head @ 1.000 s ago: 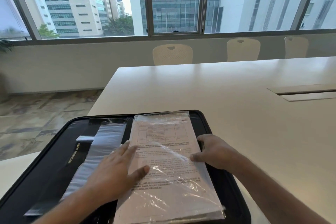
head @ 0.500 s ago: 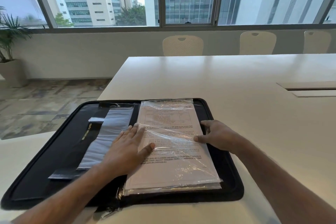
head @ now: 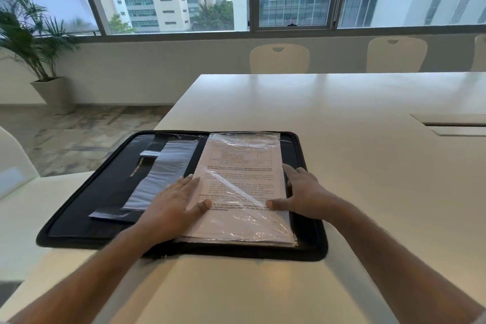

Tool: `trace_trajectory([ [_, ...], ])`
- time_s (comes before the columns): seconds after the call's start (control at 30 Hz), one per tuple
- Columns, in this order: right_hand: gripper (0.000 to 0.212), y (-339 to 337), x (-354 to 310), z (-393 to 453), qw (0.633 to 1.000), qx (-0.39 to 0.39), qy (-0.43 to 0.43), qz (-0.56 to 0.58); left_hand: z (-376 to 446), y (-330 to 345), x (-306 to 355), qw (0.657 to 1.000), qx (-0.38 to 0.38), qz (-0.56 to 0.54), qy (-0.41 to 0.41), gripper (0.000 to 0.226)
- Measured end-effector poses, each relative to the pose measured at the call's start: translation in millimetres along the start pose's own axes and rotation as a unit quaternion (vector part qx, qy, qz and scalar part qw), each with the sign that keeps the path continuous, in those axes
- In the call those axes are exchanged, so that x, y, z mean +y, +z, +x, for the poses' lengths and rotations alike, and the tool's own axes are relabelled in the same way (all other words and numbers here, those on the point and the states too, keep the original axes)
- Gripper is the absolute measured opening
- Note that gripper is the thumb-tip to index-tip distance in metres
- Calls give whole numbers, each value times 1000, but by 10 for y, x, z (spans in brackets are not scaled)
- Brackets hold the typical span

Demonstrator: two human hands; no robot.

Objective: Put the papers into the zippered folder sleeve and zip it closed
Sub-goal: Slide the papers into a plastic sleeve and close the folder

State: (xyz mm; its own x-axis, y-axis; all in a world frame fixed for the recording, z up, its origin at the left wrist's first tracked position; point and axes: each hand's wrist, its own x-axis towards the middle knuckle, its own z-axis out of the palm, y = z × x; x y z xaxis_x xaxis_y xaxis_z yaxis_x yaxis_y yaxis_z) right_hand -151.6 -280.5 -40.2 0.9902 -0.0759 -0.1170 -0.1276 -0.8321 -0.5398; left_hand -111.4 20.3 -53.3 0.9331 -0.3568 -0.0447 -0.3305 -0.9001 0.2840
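Right hand (head: 306,196) grip nearer than before

- One black zippered folder (head: 79,214) is seen, lying open on the table.
- One clear plastic sleeve (head: 243,163) with printed papers (head: 236,184) inside is counted; the number of sheets cannot be told.
- Two hands are seen: the left hand (head: 171,208) and the right hand (head: 306,196).
- One white table (head: 342,139) is counted.
- Three pale chairs (head: 279,58) are seen behind it.
- One potted plant (head: 31,42) is seen.
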Motion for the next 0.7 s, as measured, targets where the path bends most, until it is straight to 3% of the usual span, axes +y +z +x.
trace_trajectory([
  [0.2,98,45,-1,-144,999,-18,0,-44,-277,-107,-74,997,27,-68,-3,77],
  [0.33,92,35,-71,-227,998,-18,3,-65,-471,-75,-150,988,148,35,6,66],
  [0.5,83,59,-274,-283,990,-12,12,-140,-535,-57,-274,980,199,10,16,55],
  [0.6,80,160,-425,-296,985,-2,34,-167,-507,-193,-506,970,242,-2,-23,52],
  [0.7,77,260,-519,-299,984,18,57,-166,-526,-271,-790,960,234,83,-131,65],
])
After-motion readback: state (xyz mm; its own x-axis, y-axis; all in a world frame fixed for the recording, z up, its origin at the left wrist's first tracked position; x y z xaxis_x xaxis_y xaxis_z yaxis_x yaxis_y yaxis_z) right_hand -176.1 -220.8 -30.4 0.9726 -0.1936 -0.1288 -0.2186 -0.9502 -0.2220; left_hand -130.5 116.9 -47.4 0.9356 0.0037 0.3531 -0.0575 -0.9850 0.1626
